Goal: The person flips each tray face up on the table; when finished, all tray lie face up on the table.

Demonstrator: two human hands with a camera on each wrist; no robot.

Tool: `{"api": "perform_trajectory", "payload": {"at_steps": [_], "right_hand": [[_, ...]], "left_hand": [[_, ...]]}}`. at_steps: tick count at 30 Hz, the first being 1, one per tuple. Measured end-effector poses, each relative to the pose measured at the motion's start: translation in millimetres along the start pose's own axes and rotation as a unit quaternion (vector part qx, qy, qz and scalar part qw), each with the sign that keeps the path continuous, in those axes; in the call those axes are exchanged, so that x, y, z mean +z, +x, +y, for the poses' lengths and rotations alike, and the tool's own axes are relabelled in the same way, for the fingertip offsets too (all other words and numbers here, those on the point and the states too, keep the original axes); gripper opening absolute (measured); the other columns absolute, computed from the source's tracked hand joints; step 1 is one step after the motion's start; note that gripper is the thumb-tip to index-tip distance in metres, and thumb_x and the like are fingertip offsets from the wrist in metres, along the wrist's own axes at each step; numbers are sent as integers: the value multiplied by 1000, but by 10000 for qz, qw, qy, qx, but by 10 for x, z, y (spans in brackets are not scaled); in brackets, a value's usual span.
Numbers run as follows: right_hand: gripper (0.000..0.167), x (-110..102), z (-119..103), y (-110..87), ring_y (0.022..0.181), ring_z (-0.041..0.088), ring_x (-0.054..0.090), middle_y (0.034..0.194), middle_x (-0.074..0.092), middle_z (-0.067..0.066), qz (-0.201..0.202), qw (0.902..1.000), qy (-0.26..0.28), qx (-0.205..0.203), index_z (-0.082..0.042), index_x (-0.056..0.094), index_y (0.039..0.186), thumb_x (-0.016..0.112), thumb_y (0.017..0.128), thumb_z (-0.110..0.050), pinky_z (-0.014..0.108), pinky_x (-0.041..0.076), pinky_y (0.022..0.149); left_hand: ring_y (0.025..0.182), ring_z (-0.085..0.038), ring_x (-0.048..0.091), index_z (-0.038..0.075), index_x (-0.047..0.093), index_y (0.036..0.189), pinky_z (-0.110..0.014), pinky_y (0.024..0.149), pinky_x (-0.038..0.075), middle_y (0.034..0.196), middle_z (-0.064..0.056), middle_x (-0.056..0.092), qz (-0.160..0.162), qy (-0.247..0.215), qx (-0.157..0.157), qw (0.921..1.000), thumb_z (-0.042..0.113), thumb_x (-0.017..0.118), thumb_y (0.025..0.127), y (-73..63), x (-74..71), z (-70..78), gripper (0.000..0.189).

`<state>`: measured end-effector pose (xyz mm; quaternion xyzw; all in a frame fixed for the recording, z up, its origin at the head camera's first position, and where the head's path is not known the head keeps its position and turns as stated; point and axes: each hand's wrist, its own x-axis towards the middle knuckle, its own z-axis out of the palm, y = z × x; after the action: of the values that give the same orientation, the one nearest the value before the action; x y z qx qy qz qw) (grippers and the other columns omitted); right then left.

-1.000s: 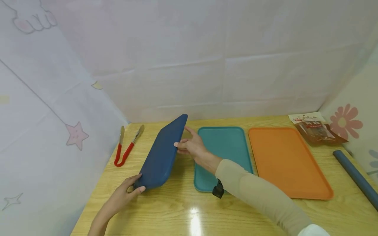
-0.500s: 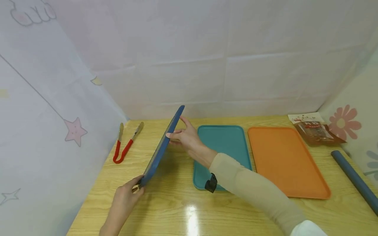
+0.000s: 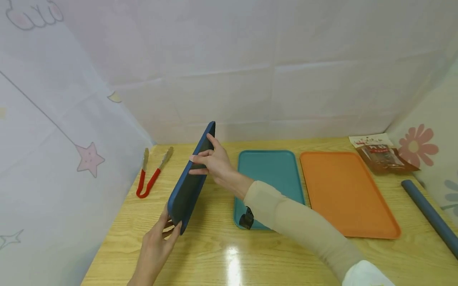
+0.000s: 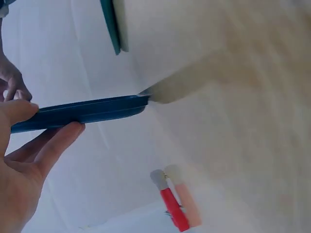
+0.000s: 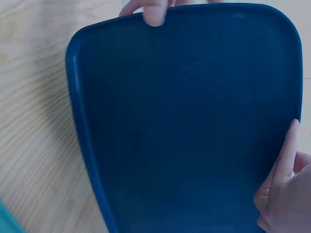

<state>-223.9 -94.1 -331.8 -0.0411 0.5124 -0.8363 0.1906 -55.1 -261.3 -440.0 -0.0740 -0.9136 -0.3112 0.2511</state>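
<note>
A dark blue tray (image 3: 189,186) is raised over the table on a steep slant, its recessed face turned to the right. My left hand (image 3: 155,242) pinches its near end, thumb on the recessed face and fingers behind, as the left wrist view (image 4: 29,155) also shows. Along the upper long edge, my right hand (image 3: 214,159) grips the rim, thumb at the edge and fingers spread against the recessed face. The right wrist view has the tray's inside (image 5: 184,111) broad to the camera, with the left thumb (image 5: 154,14) over its end rim.
A teal tray (image 3: 272,171) lies under my right forearm, beside an orange tray (image 3: 350,194). Red-handled tongs (image 3: 150,178) rest at the left. Back right are a brown packet (image 3: 383,155) and a dark grey roll (image 3: 429,214). Fabric walls (image 3: 222,79) stand behind and at the sides.
The blue tray has turned from showing its left-facing side, through edge-on, to showing its recessed right-facing side. Its top has shifted left and both hands have moved with it.
</note>
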Motion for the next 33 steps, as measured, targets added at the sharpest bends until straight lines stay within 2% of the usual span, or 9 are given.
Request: {"api": "perform_trajectory", "payload": {"at_steps": [3, 5, 8, 10, 15, 22, 28, 30, 33], "right_hand": [[92, 52, -9, -3, 82, 30, 67, 92, 57, 14, 50, 10000, 50, -63, -29, 24, 154, 68, 84, 11, 44, 58, 67], [90, 84, -14, -13, 80, 30, 67, 90, 59, 13, 80, 9999, 82, -122, -28, 25, 154, 68, 84, 10, 44, 58, 66], [90, 130, -19, -27, 79, 28, 67, 89, 59, 13, 66, 9997, 117, -185, -26, 25, 154, 68, 83, 10, 44, 58, 65], [90, 151, -14, -28, 78, 26, 67, 88, 59, 13, 46, 9997, 113, -217, -25, 25, 154, 68, 83, 10, 44, 58, 65], [90, 155, 17, -20, 75, 25, 66, 88, 61, 14, 18, 9998, 41, -217, -26, 26, 154, 68, 83, 10, 44, 58, 64], [81, 105, 41, -22, 74, 24, 67, 93, 63, 14, -290, 9990, -229, -233, -23, 31, 152, 69, 86, 4, 44, 58, 66], [46, -161, 212, 18, 73, 24, 67, 95, 64, 18, -346, 9928, -1032, -502, -10, 47, 142, 58, 97, -10, 42, 58, 69], [41, -296, 311, 56, 80, 27, 68, 101, 64, 20, -331, 9863, -1614, -87, -3, 49, 139, 55, 99, -10, 40, 58, 72], [46, -475, 470, 81, 96, 34, 66, 116, 63, 22, -599, 9553, -2791, 773, 5, 44, 141, 54, 98, -9, 39, 57, 78]], "left_hand": [[79, -29, 71, 8, 27, 153, -15, 62, 54, 104, -23, 68, 214, -33, 427, 9989, -12, 76, 74, 44, -67, 88, 95], [77, -31, 71, 1, 23, 151, -15, 60, 53, 101, -25, 68, 386, 21, 785, 9962, -2, 71, 84, 82, -119, 146, 83], [75, -32, 71, -4, 27, 148, -16, 59, 54, 105, -26, 67, 603, 86, 1166, 9913, 15, 61, 94, 165, -210, 229, 67], [74, -31, 71, -3, 35, 146, -16, 58, 54, 108, -25, 66, 706, 130, 1255, 9895, 13, 63, 94, 232, -269, 291, 61], [76, -29, 70, 1, 59, 131, -13, 57, 52, 109, -18, 69, 805, 45, 1112, 9905, -15, 74, 74, 384, -395, 456, 61], [67, -22, 70, 0, 65, 123, -11, 52, 49, 100, -17, 72, 843, 199, 1251, 9884, -12, 70, 77, 500, -449, 576, 48], [78, -27, 71, 2, 67, 121, -9, 56, 49, 102, -16, 72, 1084, 272, 1116, 9874, -16, 72, 74, 509, -482, 546, 51], [80, -24, 70, 2, 68, 120, -6, 61, 48, 101, -16, 72, 1155, 301, 858, 9891, -15, 71, 76, 504, -508, 513, 48], [80, -4, 68, 2, 68, 121, -5, 62, 47, 101, -18, 71, 1107, 98, 247, 9935, -12, 68, 81, 493, -551, 469, 42]]}}
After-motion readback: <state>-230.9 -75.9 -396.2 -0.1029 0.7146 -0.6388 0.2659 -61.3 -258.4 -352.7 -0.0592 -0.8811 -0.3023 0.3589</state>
